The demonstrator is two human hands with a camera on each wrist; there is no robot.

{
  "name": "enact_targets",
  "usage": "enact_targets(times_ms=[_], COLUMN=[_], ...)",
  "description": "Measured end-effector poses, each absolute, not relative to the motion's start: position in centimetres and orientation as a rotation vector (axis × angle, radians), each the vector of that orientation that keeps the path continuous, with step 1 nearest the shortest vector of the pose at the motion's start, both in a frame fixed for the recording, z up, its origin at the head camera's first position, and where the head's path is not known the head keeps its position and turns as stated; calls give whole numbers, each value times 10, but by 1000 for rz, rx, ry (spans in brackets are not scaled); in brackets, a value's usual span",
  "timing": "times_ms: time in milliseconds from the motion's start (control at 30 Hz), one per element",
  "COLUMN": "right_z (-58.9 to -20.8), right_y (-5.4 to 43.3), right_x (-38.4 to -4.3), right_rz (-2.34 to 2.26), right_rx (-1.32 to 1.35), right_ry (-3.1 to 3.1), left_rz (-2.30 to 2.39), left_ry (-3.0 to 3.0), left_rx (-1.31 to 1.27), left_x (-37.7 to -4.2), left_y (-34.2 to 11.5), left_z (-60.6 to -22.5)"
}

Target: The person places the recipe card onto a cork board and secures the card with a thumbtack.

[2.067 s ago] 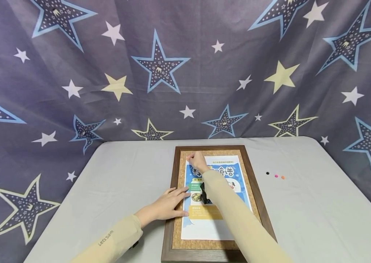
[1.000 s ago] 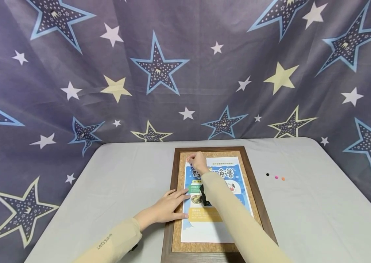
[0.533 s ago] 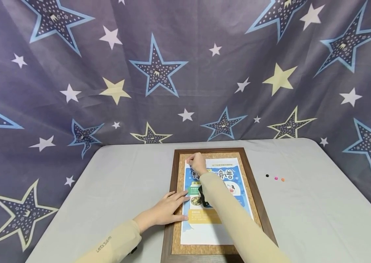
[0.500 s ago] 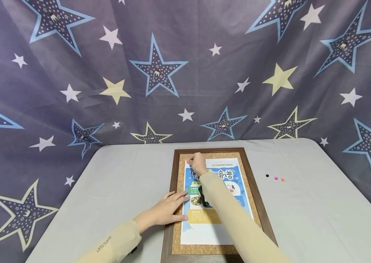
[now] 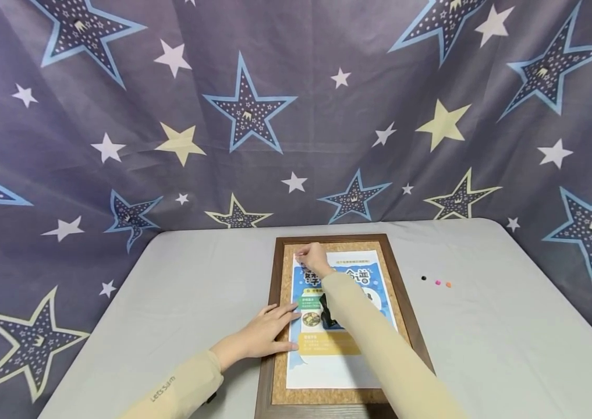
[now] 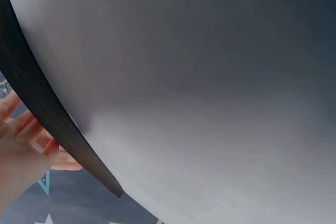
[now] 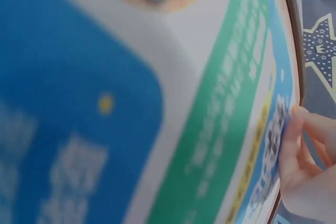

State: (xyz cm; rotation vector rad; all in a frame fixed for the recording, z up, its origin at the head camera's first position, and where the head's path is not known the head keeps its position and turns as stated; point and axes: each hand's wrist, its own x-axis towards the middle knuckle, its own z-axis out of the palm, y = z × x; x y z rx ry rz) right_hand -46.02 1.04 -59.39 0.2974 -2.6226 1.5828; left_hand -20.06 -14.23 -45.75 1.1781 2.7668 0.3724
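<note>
A printed poster (image 5: 337,372) in blue, green and yellow lies on a cork board (image 5: 327,397) with a dark wooden frame (image 5: 269,372). At the poster's top left corner my right hand (image 5: 315,259) pinches a small orange pushpin (image 7: 295,108) between thumb and forefinger, mostly covered by the fingertips. Spread across the left side of the frame, my left hand (image 5: 264,333) rests its fingertips on the poster's left edge. The right forearm covers part of the poster in the head view.
Right of the board, a black pin (image 5: 424,278), a pink pin (image 5: 438,283) and another orange pin (image 5: 449,285) lie on the grey-covered table (image 5: 495,326). A star-patterned curtain (image 5: 296,116) hangs behind the table.
The head view has shifted slightly. My right hand stays at the poster's top left corner, with small finger movements; the left hand keeps its place on the edge.
</note>
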Motion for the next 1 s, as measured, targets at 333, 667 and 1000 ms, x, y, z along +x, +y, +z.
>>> enact_targets(times_ms=[333, 667, 1000], right_z=[-562, -425, -406], right_y=[29, 52, 83], right_x=[-440, -330, -312], right_rz=[1775, 1719, 1663], right_rx=[457, 490, 679], right_ry=[-2731, -2912, -2895], left_rz=[370, 353, 359], left_ry=[2774, 2769, 2769], left_rx=[1161, 1146, 1150], left_x=[-201, -203, -203], left_y=[-145, -144, -142], left_z=[-458, -460, -458])
